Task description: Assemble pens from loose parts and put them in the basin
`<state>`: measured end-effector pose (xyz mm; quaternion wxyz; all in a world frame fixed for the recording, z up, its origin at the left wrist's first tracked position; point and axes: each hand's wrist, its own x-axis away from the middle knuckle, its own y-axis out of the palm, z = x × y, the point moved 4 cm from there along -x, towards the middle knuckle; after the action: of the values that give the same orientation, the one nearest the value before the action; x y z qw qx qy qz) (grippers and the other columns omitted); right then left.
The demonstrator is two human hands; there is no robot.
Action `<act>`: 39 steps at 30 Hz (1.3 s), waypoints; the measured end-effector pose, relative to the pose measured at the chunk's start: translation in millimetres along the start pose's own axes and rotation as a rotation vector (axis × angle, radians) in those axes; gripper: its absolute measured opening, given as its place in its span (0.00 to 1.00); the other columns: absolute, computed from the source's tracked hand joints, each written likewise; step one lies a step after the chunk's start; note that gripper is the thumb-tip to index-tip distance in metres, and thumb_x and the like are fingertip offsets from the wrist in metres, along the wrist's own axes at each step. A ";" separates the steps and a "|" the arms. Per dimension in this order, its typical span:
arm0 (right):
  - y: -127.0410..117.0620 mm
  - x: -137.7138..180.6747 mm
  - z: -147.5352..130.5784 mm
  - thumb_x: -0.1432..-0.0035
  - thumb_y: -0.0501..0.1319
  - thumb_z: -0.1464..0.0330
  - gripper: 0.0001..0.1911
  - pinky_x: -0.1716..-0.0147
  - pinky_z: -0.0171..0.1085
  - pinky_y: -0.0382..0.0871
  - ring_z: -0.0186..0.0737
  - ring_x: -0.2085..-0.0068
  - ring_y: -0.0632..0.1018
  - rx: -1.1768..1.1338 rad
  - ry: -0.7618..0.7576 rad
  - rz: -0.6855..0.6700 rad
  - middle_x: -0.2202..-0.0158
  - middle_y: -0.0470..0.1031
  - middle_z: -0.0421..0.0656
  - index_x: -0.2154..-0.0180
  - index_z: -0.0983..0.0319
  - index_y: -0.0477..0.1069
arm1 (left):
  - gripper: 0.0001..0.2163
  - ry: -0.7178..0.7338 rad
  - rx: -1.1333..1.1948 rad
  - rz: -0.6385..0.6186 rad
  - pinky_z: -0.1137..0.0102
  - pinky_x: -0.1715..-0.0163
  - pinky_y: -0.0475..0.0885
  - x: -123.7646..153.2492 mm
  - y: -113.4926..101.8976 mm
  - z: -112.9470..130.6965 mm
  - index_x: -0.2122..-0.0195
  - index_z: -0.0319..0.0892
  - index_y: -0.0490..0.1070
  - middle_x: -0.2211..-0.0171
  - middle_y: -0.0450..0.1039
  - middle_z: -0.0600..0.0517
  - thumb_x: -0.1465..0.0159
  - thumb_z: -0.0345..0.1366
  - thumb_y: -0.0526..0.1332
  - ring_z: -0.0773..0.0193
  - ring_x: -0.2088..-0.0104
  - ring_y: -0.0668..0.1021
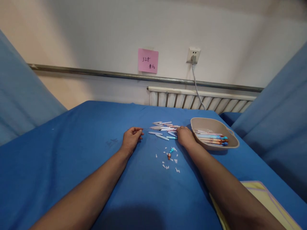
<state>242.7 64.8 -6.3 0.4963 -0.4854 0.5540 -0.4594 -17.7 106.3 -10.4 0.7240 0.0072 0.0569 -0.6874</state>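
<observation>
My left hand (pixel 131 139) is left of a loose pile of pen parts, its thumb and fingers pinched together. A very thin, faint line runs from its fingertips toward the pile; I cannot make out what it is. My right hand (pixel 185 136) is closed at the pile's right end, fingertips among the parts and mostly hidden. The pile holds pale pen barrels (pixel 162 137) and thin refills (pixel 165 122). Nearer me lie several small white cone tips (pixel 176 170), a turquoise pen topper (pixel 172 150) and a brown figure topper (pixel 169 156).
A beige basket (pixel 233 142) holding several assembled pens (pixel 212 139) stands just right of my right hand. A yellow cloth-like item (pixel 268 199) lies under my right forearm. Blue cloth (pixel 72 143) covers the table. Behind are a radiator (pixel 187 99) and a metal rail (pixel 107 73).
</observation>
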 end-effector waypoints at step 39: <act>-10.2 77.4 -31.5 0.39 0.52 0.66 0.10 0.65 0.33 0.64 0.37 0.66 0.76 -0.733 -0.225 0.188 0.67 0.76 0.40 0.61 0.58 0.72 | 0.13 -0.152 0.159 -0.468 0.75 0.75 0.65 48.3 43.7 11.0 0.69 0.39 0.70 0.76 0.68 0.56 0.53 0.39 0.68 0.72 0.77 0.69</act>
<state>209.4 -12.4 -1.6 0.3875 -0.6251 0.6654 -0.1277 29.0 59.7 -6.9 0.5446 -0.0011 -0.0517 -0.8371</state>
